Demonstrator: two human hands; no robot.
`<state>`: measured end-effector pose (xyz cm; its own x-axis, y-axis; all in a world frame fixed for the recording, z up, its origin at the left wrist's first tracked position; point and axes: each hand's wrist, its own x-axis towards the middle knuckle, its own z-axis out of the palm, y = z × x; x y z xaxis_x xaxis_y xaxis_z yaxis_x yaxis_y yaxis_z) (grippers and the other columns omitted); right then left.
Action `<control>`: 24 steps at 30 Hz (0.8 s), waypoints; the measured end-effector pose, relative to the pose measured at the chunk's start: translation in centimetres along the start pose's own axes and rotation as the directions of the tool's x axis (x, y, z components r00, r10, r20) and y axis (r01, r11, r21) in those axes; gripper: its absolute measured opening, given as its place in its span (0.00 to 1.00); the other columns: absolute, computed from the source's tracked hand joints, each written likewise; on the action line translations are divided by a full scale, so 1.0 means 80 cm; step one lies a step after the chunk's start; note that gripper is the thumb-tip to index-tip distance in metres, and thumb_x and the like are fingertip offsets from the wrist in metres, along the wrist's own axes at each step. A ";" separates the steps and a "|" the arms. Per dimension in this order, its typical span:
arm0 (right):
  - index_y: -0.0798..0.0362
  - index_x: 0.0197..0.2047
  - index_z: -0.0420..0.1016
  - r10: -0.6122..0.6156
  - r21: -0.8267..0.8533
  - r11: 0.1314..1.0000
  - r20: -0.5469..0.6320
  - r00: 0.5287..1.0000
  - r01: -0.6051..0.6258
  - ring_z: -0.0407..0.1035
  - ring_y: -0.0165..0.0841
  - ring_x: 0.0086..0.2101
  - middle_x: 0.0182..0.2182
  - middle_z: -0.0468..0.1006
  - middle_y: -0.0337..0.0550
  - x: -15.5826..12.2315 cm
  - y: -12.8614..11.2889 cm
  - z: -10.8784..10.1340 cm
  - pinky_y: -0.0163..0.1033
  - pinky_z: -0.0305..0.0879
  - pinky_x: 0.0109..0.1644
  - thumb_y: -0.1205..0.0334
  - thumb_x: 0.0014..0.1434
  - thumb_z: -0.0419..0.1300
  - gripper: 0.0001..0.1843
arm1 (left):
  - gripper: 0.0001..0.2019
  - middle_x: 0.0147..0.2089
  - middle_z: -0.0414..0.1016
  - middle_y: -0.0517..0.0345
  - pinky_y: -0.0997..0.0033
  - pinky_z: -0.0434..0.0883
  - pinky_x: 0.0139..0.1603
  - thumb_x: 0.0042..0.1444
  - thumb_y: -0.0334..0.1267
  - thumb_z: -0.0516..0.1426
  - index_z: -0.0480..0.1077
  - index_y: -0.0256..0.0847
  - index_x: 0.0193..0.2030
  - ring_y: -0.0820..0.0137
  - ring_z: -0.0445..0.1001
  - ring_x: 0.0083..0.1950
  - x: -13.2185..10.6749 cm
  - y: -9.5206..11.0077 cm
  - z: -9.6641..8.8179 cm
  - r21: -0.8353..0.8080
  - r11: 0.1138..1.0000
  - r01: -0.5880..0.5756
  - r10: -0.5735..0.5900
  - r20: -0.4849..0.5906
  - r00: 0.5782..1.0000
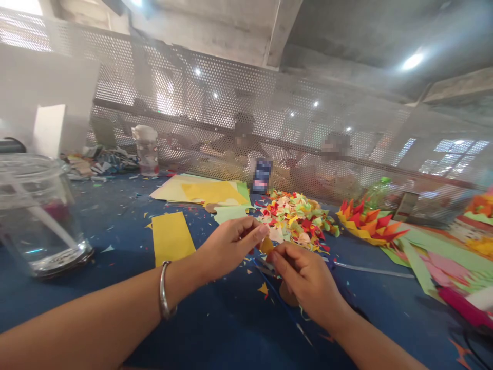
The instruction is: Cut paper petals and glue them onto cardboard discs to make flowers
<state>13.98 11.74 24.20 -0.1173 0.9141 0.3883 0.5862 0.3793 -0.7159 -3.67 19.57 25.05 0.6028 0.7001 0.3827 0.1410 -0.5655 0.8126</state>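
Observation:
My left hand (231,241), with a silver bangle at the wrist, is closed in a pinch over the blue table. Close on its right, my right hand (306,272) also pinches with thumb and fingers. Between the fingertips of both hands is a small yellow paper piece (266,245); its full shape is partly hidden by the fingers. Under the hands lies a thin blue stick (283,302) with a pale tip. A brownish disc (288,294) shows partly behind my right hand. Just beyond my fingers rises a heap of cut paper scraps (296,218) in red, yellow, orange and green.
A yellow sheet (173,237) and stacked coloured paper (208,191) lie left. A large clear cup (38,221) stands nearer. Behind are a phone (262,176) and perforated screen (200,113). Right are an orange paper flower (367,226), green bottle (379,194) and magenta tool (464,308).

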 end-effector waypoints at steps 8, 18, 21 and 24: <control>0.51 0.28 0.66 -0.008 -0.096 0.995 0.022 1.000 0.010 0.55 0.28 0.22 0.21 0.61 0.33 0.000 0.003 -0.002 0.34 0.53 0.26 0.57 0.66 0.51 0.15 | 0.11 0.27 0.67 0.64 0.75 0.61 0.30 0.57 0.44 0.57 0.71 0.39 0.32 0.76 0.63 0.28 0.000 -0.004 -0.005 -0.066 0.996 0.054 -0.045 0.123 0.991; 0.52 0.31 0.70 -0.016 -0.243 0.970 -0.150 0.989 -0.021 0.58 0.28 0.21 0.21 0.64 0.34 0.002 0.008 -0.022 0.34 0.57 0.25 0.52 0.65 0.52 0.16 | 0.11 0.22 0.66 0.65 0.74 0.57 0.26 0.56 0.43 0.54 0.71 0.40 0.29 0.74 0.62 0.24 0.006 -0.006 -0.036 0.329 0.941 0.078 -0.170 0.259 0.951; 0.52 0.31 0.70 -0.007 -0.288 0.957 -0.180 0.984 -0.045 0.58 0.29 0.22 0.21 0.64 0.34 0.005 0.014 -0.032 0.34 0.57 0.26 0.51 0.65 0.51 0.17 | 0.11 0.20 0.63 0.66 0.73 0.54 0.24 0.56 0.41 0.53 0.68 0.41 0.24 0.74 0.60 0.23 0.007 -0.012 -0.042 0.480 0.876 0.059 -0.188 0.226 0.956; 0.51 0.30 0.70 0.027 -0.339 0.937 -0.151 0.988 -0.078 0.59 0.29 0.22 0.21 0.65 0.34 0.008 0.019 -0.043 0.34 0.57 0.26 0.51 0.65 0.52 0.16 | 0.10 0.20 0.65 0.64 0.72 0.53 0.25 0.56 0.39 0.53 0.68 0.41 0.25 0.73 0.61 0.23 0.008 -0.019 -0.045 0.520 0.851 0.075 -0.190 0.172 0.967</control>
<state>17.58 12.42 25.38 0.0212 0.8918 0.4519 0.8306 0.2359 -0.5045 -6.34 22.46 25.64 0.6909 0.7093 0.1398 0.5735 -0.6555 0.4914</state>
